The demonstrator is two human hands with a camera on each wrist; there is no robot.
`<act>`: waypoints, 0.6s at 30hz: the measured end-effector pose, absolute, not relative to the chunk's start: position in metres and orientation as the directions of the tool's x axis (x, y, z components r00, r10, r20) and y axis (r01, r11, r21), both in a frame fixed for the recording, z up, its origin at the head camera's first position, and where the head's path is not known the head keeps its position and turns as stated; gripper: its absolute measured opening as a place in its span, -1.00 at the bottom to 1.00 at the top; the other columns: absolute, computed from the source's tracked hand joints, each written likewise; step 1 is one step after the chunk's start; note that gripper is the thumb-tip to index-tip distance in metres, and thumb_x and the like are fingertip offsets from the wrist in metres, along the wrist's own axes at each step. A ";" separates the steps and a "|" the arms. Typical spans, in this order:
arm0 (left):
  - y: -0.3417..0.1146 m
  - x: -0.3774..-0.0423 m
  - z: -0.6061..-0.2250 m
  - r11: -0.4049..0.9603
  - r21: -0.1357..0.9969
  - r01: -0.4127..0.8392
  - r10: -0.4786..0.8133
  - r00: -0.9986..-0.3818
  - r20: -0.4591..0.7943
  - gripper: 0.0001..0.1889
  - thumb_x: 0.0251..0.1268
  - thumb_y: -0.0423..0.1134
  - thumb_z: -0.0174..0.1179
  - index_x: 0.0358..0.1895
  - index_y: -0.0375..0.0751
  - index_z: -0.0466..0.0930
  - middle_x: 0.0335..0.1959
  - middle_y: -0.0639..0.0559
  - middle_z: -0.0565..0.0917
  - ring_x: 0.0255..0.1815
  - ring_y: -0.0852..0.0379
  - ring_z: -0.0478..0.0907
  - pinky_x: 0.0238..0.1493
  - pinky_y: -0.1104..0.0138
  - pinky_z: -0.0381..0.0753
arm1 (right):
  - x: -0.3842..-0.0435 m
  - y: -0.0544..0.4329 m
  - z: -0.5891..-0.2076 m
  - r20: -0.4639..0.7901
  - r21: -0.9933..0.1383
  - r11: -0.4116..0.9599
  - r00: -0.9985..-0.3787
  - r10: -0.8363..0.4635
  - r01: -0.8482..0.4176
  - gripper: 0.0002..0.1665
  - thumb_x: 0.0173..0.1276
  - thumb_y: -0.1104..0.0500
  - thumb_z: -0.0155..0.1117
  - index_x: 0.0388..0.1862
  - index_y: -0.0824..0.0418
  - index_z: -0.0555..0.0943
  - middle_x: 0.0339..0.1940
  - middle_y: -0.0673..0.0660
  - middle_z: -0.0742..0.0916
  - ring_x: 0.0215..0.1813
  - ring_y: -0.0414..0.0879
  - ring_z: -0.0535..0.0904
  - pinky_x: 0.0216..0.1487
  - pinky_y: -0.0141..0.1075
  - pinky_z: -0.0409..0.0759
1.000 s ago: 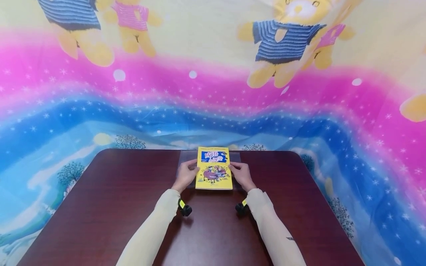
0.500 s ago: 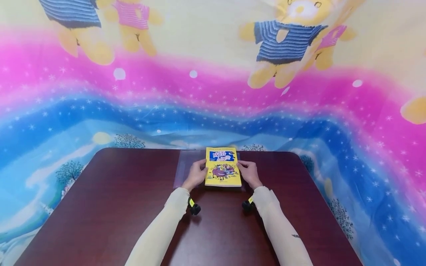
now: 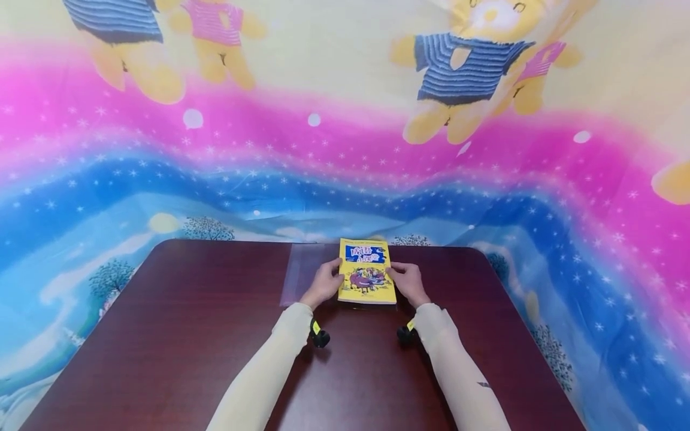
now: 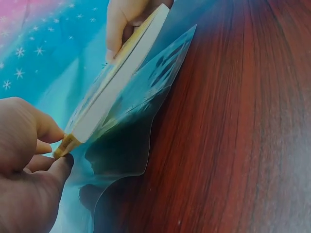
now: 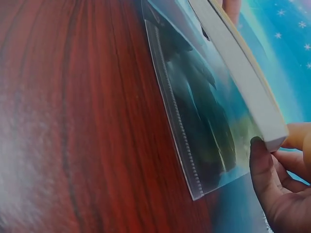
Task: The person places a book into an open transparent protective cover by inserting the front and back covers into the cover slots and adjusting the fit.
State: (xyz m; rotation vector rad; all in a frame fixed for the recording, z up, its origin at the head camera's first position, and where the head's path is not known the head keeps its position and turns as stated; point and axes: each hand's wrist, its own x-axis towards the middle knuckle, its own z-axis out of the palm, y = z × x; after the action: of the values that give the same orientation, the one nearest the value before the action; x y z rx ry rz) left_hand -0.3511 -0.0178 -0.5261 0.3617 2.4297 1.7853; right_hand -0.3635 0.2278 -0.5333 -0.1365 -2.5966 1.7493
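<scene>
Near the middle of the far edge of the worktop [image 3: 178, 335], a yellow book [image 3: 366, 294] is held over a clear plastic sheet [image 3: 303, 272], illustrated cover facing up. Left hand [image 3: 323, 284]: thumb and fingers pinch the book's left side. Right hand [image 3: 411, 284]: same pinch, right side. Sheet extends leftward beyond the book.

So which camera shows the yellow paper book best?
The head view: the yellow paper book faces that camera, so its blue title panel and colourful cartoon show. The left wrist view shows mostly white page edges and one yellow corner; the right wrist view, mostly page edges too.
</scene>
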 end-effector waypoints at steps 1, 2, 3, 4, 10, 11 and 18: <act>-0.017 -0.351 -0.527 0.286 0.949 0.130 0.254 -0.966 0.056 -0.40 0.54 -0.44 0.01 0.57 -0.41 0.12 0.41 -0.36 0.44 0.10 -0.07 0.68 -0.08 0.28 0.72 | -0.364 0.228 -0.534 -0.044 -0.921 0.383 -0.996 0.077 0.071 -0.48 0.56 0.11 0.21 0.37 0.37 0.53 0.05 0.37 0.75 -0.17 -0.03 0.76 -0.14 -0.28 0.72; -0.016 -0.352 -0.527 0.289 0.948 0.130 0.255 -0.965 0.055 -0.40 0.54 -0.45 0.01 0.57 -0.40 0.12 0.41 -0.36 0.44 0.09 -0.08 0.68 -0.09 0.27 0.72 | -0.365 0.229 -0.534 -0.049 -0.917 0.392 -0.996 0.080 0.076 -0.48 0.56 0.11 0.20 0.37 0.37 0.53 0.06 0.37 0.74 -0.15 -0.03 0.75 -0.14 -0.28 0.70; -0.015 -0.352 -0.528 0.297 0.946 0.131 0.257 -0.965 0.053 -0.40 0.54 -0.44 0.01 0.57 -0.40 0.12 0.42 -0.35 0.44 0.09 -0.08 0.69 -0.09 0.27 0.73 | -0.365 0.229 -0.535 -0.056 -0.912 0.400 -0.995 0.084 0.085 -0.48 0.56 0.11 0.20 0.37 0.36 0.54 0.06 0.36 0.74 -0.15 -0.03 0.75 -0.13 -0.29 0.69; -0.015 -0.352 -0.529 0.302 0.944 0.133 0.258 -0.965 0.053 -0.40 0.54 -0.44 0.01 0.57 -0.40 0.12 0.41 -0.35 0.45 0.09 -0.08 0.69 -0.09 0.26 0.73 | -0.366 0.229 -0.537 -0.059 -0.908 0.410 -0.995 0.085 0.089 -0.48 0.56 0.10 0.21 0.37 0.36 0.53 0.06 0.36 0.74 -0.14 -0.03 0.74 -0.14 -0.29 0.68; -0.011 -0.355 -0.534 0.350 0.924 0.157 0.253 -0.965 0.068 -0.42 0.53 -0.47 -0.01 0.56 -0.43 0.15 0.36 -0.38 0.48 0.04 -0.10 0.70 -0.10 0.23 0.75 | -0.368 0.229 -0.542 -0.058 -0.889 0.448 -0.994 0.096 0.095 -0.49 0.55 0.11 0.22 0.36 0.34 0.55 0.05 0.33 0.75 -0.12 -0.01 0.73 -0.14 -0.27 0.68; -0.010 -0.355 -0.534 0.365 0.916 0.164 0.251 -0.965 0.073 -0.43 0.53 -0.47 -0.01 0.55 -0.43 0.17 0.33 -0.38 0.51 0.00 -0.07 0.70 -0.12 0.24 0.74 | -0.368 0.229 -0.543 -0.055 -0.888 0.452 -0.994 0.092 0.091 -0.49 0.55 0.12 0.22 0.36 0.35 0.54 0.05 0.34 0.75 -0.12 0.00 0.73 -0.14 -0.27 0.68; -0.011 -0.354 -0.536 0.445 0.874 0.197 0.254 -0.963 0.087 -0.45 0.53 -0.48 -0.02 0.53 -0.44 0.20 0.31 -0.37 0.53 -0.08 -0.02 0.69 -0.21 0.27 0.69 | -0.368 0.230 -0.544 -0.045 -0.881 0.467 -0.996 0.082 0.078 -0.49 0.53 0.13 0.25 0.34 0.36 0.56 0.04 0.34 0.75 -0.11 0.02 0.74 -0.15 -0.26 0.69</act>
State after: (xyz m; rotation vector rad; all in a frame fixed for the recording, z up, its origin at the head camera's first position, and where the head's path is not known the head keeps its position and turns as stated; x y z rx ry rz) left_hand -0.3535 -0.0114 -0.5364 0.4096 2.6222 1.5729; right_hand -0.3679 0.2299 -0.5439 -0.1471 -2.6870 1.6130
